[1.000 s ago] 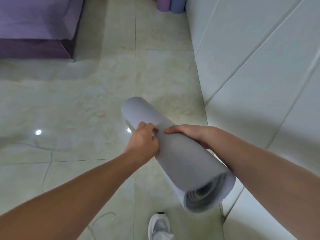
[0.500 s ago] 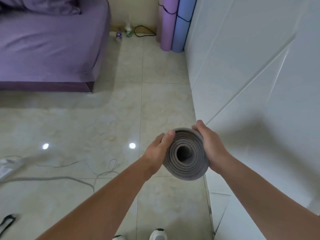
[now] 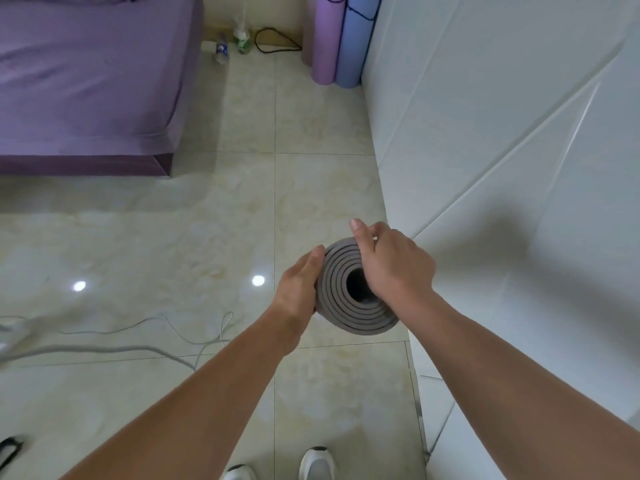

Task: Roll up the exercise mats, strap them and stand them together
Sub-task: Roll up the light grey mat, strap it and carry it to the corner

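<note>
By wall (image 3: 485, 133), hands (image 3: 298, 289) (image 3: 394, 268) apparently gripping rolled mat (image 3: 346, 313)

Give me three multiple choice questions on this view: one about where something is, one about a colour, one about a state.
1. Where does the blue mat stand?
A) on a chair
B) beside the purple mat, at the white wall
C) in a basket

2. What colour is the held mat?
A) grey
B) green
C) red

3. How is the held mat?
A) spread flat
B) rolled up
C) folded in half

Answers:
1 B, it stands upright at the far end next to the purple one.
2 A, it shows plain grey between the left hand and the right hand.
3 B, its spiral end faces the camera.
</note>
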`<state>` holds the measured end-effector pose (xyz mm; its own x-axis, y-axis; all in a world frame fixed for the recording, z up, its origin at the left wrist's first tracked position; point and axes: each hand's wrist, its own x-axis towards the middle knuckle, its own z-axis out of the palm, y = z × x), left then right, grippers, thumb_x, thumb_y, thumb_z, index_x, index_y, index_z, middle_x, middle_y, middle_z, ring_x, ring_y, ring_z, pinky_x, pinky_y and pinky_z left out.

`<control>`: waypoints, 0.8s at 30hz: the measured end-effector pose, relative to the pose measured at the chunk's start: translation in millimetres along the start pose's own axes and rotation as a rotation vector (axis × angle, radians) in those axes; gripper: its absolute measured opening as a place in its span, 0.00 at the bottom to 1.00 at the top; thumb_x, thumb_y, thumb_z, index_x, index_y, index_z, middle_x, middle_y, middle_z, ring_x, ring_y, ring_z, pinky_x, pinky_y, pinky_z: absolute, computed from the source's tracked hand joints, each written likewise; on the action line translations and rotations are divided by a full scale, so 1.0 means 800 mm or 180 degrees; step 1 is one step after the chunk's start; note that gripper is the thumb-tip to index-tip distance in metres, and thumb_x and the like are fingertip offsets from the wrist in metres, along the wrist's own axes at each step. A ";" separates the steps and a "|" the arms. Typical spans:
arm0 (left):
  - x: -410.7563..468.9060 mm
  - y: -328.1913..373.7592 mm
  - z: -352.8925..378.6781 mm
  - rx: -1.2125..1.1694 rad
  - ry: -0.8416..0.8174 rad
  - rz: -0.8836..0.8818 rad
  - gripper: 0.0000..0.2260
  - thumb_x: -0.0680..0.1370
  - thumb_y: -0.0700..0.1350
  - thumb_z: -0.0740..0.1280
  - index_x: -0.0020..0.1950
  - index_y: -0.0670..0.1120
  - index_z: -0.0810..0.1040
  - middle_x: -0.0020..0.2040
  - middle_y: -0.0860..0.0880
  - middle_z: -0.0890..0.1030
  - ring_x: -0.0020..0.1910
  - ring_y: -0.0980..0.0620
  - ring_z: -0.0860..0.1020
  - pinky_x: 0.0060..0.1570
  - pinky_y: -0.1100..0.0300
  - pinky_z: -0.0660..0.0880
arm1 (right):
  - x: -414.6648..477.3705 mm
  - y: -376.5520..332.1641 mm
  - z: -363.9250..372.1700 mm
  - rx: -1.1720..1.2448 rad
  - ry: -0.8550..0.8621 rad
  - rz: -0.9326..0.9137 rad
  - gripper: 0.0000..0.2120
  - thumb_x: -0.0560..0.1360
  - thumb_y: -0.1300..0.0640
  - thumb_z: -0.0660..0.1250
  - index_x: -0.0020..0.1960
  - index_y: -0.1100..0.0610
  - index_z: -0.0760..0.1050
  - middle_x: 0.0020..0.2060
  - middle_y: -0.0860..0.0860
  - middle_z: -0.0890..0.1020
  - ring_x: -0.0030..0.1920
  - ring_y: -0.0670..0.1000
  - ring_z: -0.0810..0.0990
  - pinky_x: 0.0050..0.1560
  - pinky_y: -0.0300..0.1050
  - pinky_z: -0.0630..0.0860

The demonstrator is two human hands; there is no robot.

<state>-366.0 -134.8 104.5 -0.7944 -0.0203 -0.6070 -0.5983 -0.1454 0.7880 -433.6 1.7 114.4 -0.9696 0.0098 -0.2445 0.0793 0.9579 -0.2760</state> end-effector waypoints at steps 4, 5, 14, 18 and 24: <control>0.002 0.011 0.001 0.0342 -0.0087 0.0098 0.19 0.79 0.57 0.65 0.69 0.53 0.75 0.58 0.57 0.81 0.58 0.57 0.78 0.63 0.51 0.76 | 0.012 0.005 0.000 -0.0309 0.0279 0.0010 0.33 0.79 0.32 0.39 0.53 0.52 0.75 0.44 0.50 0.81 0.44 0.55 0.79 0.40 0.48 0.70; 0.005 0.013 0.001 0.0382 -0.0030 0.0098 0.19 0.79 0.55 0.66 0.68 0.53 0.75 0.59 0.54 0.81 0.60 0.52 0.78 0.64 0.49 0.75 | 0.015 0.005 0.001 -0.0326 0.0331 -0.0018 0.33 0.79 0.32 0.39 0.53 0.52 0.75 0.44 0.50 0.81 0.44 0.56 0.79 0.40 0.48 0.70; 0.044 0.070 0.012 0.0203 0.0219 -0.0229 0.06 0.82 0.49 0.65 0.52 0.55 0.82 0.50 0.50 0.85 0.51 0.49 0.82 0.55 0.51 0.80 | 0.008 0.001 -0.011 -0.0452 -0.0086 -0.1389 0.38 0.73 0.26 0.36 0.79 0.41 0.46 0.80 0.48 0.48 0.79 0.57 0.43 0.75 0.65 0.48; 0.056 0.069 -0.012 -0.0158 -0.0024 -0.0251 0.17 0.77 0.35 0.60 0.59 0.46 0.83 0.55 0.45 0.84 0.53 0.46 0.82 0.55 0.51 0.80 | 0.038 0.008 -0.014 -0.0697 -0.0210 -0.1504 0.47 0.69 0.20 0.47 0.79 0.42 0.39 0.80 0.49 0.40 0.79 0.58 0.36 0.74 0.69 0.42; 0.081 0.067 -0.032 0.0979 0.0426 0.0047 0.17 0.73 0.34 0.63 0.50 0.53 0.84 0.47 0.47 0.85 0.51 0.43 0.83 0.54 0.41 0.80 | 0.052 -0.035 -0.003 -0.1110 -0.0169 -0.1629 0.57 0.64 0.23 0.59 0.79 0.50 0.35 0.78 0.56 0.34 0.76 0.59 0.29 0.72 0.69 0.33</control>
<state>-446.3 -169.3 104.6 -0.7948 -0.1529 -0.5873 -0.6064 0.1609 0.7787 -477.2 -24.0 114.4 -0.8511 -0.4812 -0.2099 -0.4816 0.8748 -0.0527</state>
